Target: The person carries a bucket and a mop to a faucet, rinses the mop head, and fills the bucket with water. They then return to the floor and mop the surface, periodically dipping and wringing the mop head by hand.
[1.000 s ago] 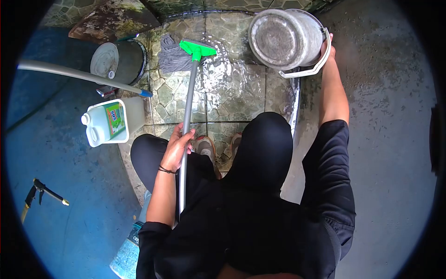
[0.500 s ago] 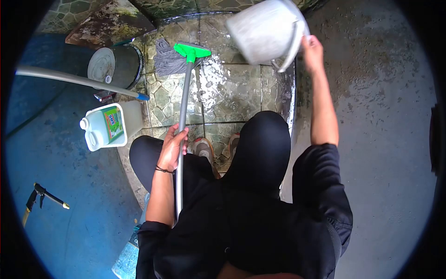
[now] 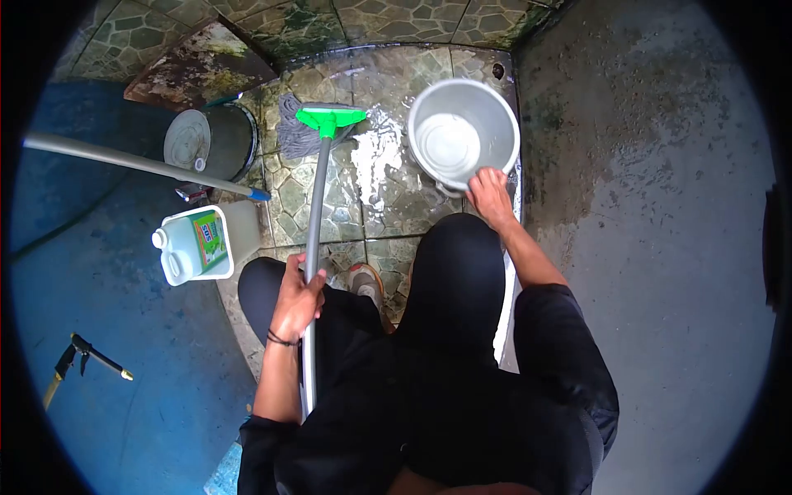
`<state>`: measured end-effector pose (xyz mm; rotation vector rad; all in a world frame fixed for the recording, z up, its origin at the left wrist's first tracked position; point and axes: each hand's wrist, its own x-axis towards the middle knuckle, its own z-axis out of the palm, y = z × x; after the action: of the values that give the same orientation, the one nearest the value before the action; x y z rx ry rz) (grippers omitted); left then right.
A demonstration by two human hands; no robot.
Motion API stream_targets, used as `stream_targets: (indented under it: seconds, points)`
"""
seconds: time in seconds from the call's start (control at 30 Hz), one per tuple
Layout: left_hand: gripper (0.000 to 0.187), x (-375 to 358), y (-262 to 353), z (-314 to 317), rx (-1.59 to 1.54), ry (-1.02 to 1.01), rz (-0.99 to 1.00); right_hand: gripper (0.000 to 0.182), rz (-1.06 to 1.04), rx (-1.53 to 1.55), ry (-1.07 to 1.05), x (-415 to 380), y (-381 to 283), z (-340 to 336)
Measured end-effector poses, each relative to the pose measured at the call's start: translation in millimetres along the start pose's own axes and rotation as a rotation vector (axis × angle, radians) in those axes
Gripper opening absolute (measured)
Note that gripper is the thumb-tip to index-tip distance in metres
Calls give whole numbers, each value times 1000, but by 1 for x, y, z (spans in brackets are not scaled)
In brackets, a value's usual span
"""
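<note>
A string mop (image 3: 317, 194) with a grey pole, green head and grey strands lies outward from my body, its head on the wet tiles. My left hand (image 3: 299, 299) is closed around the pole near my left knee. Ahead of my right knee is a light grey bucket (image 3: 497, 120), its mouth facing up and no contents visible but a pale round bottom. My right hand (image 3: 492, 198) grips the bucket's near edge; the fingers partly hide the rim and handle there. White shiny wetness (image 3: 375, 165) shows on the tiles between mop head and bucket.
Left of the tiles stands a white square container (image 3: 235, 216) with a labelled jug (image 3: 191, 247) in it. A dark drum (image 3: 231, 140) and another pole (image 3: 148, 162) are beyond. A spray gun (image 3: 91, 355) is at lower left. Walls (image 3: 396, 21) bound the far side.
The bucket has come down and nearer from a raised, tipped position, and its mouth now faces up. My right hand moved toward me with it. My left hand still holds the mop.
</note>
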<state>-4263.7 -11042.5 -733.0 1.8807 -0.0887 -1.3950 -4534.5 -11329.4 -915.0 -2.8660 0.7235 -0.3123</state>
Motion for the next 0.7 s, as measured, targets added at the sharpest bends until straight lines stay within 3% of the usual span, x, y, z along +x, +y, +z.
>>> stream_targets:
  seconds: [0.07, 0.17, 0.3, 0.4, 0.53, 0.6, 0.7]
  points:
    - [25, -21, 15, -9, -11, -8, -7, 28, 61, -10, -95, -26, -9, -13]
    - [26, -63, 43, -23, 13, -18, -22, 44, 149, -40, -332, -45, -23, -50]
    - [28, -148, 108, -42, -33, -29, -68, 85, 624, 128, -582, -4, -65, -149]
    - [28, -210, 157, -44, -54, -51, -80, 85, 901, 696, -530, 45, -99, -209]
    - [27, -292, 211, -28, 51, -137, -23, 86, 940, 1545, -747, 132, -201, -326]
    - [28, -329, 239, -17, 114, -163, -21, 88, 974, 1854, -739, 158, -239, -352]
    - [29, -372, 276, -6, 157, -235, -54, 97, 1146, 2139, -431, 194, -258, -378]
